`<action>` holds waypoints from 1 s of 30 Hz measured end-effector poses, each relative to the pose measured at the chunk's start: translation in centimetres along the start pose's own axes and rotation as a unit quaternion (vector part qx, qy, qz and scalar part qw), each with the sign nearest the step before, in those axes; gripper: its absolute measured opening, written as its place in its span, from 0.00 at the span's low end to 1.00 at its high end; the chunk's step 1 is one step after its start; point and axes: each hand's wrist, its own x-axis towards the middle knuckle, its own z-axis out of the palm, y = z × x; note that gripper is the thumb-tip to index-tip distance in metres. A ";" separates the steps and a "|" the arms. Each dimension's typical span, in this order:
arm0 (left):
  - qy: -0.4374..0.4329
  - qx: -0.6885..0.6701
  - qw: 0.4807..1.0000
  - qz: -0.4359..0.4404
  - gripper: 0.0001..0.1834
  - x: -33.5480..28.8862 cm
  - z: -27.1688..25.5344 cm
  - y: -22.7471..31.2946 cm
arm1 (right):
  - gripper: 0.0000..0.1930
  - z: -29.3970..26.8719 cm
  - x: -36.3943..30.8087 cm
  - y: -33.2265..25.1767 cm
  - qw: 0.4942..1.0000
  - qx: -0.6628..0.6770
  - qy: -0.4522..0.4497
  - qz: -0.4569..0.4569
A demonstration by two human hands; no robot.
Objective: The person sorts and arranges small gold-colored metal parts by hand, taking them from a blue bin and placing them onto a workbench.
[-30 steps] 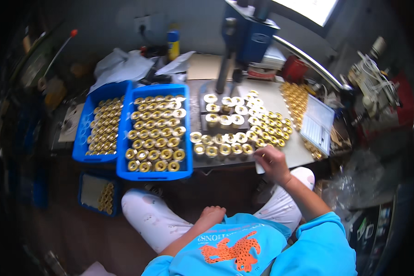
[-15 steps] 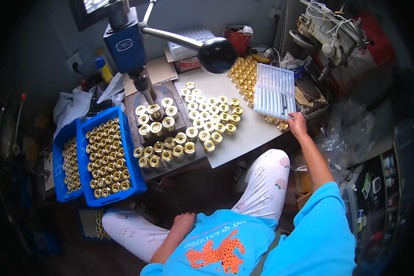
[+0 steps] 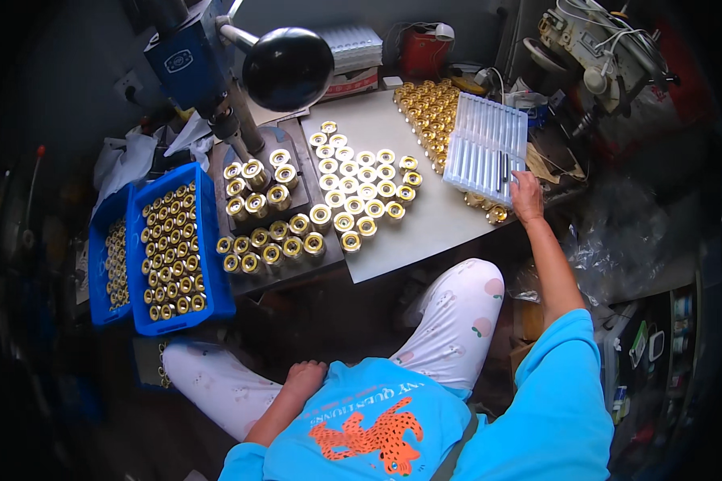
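Note:
My left hand [image 3: 306, 377] lies loosely across my lap at the shirt's hem, with nothing visible in it. My right hand [image 3: 527, 197] reaches to the lower right corner of a clear ribbed plastic tray [image 3: 475, 144], its fingers drawn together beside a few thin dark rods [image 3: 503, 170] in the grooves. Whether the fingertips grip a rod is hidden. The tray rests tilted on a mass of gold-coloured metal fittings [image 3: 427, 112]. Left of it, rows of upright brass-coloured cylindrical fittings [image 3: 367, 191] stand on the pale board [image 3: 425, 232].
At left stands a blue drill press [image 3: 180, 60] with a black lever knob [image 3: 288, 69], fittings on its base. Two blue crates [image 3: 221, 272] of fittings sit beside it. A machine with white cables [image 3: 598, 56] and crumpled clear plastic [image 3: 610, 240] are at right.
My right hand has moved from the tray's lower edge up over its corner, near the dark rods. My left hand stays in my lap. The view has shifted slightly.

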 end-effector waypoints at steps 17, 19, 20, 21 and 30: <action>-0.096 -0.101 0.988 -0.065 0.18 2.5 2.0 -2.0 | 0.16 -0.2 0.1 -3.0 0.993 0.024 -0.049 -0.109; -0.110 -0.098 0.987 -0.065 0.18 2.9 2.3 -2.1 | 0.17 -0.4 0.0 -3.1 0.991 0.021 -0.052 -0.120; -0.110 -0.099 0.987 -0.064 0.18 2.9 2.3 -2.1 | 0.17 -0.5 -0.1 -3.1 0.991 0.020 -0.053 -0.121; -0.107 -0.102 0.987 -0.063 0.18 3.0 2.3 -2.0 | 0.17 -0.6 -0.2 -3.1 0.990 0.024 -0.055 -0.127; -0.068 -0.126 0.989 -0.032 0.17 2.4 0.2 -1.2 | 0.15 -2.1 -0.8 -2.5 0.987 0.068 -0.057 -0.131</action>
